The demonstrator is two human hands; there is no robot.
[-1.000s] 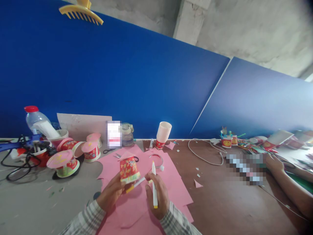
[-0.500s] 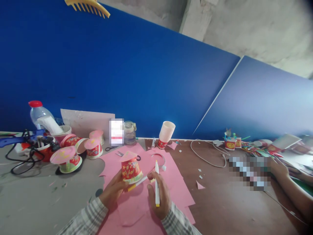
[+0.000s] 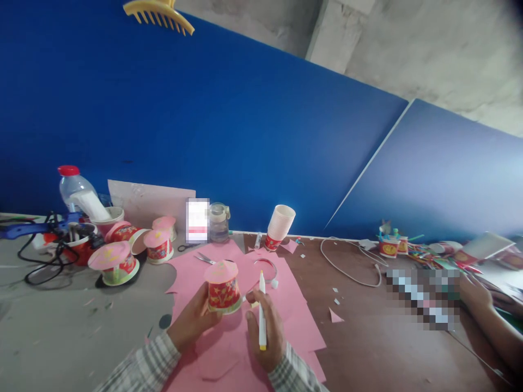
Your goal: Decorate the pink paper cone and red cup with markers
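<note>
My left hand (image 3: pixel 195 316) is closed around a red patterned paper cup (image 3: pixel 224 296), held upside down above pink paper (image 3: pixel 294 321). A round pink paper disc (image 3: pixel 221 271) with yellow marks sits on top of the cup. In my right hand (image 3: pixel 267 329) is a white marker (image 3: pixel 262 321), its yellow end towards me and its tip pointing away. The marker is apart from the cup. Scissors (image 3: pixel 205 258) lie behind the cup, partly covered by it. A headband-like ring (image 3: pixel 265 262) rests on the paper beyond my right hand.
Several decorated cups (image 3: pixel 158 247) stand at the left, near a bottle with a red cap (image 3: pixel 75 188). Stacked paper cups (image 3: pixel 281 226) lean at the back. A white cable (image 3: pixel 347 276) curls at the right. Another person's hand (image 3: pixel 476 291) is at the far right.
The cup in my left hand has tipped so that more of its pink top shows. A white-and-yellow marker seen under it before is now mostly hidden. My right hand keeps its marker.
</note>
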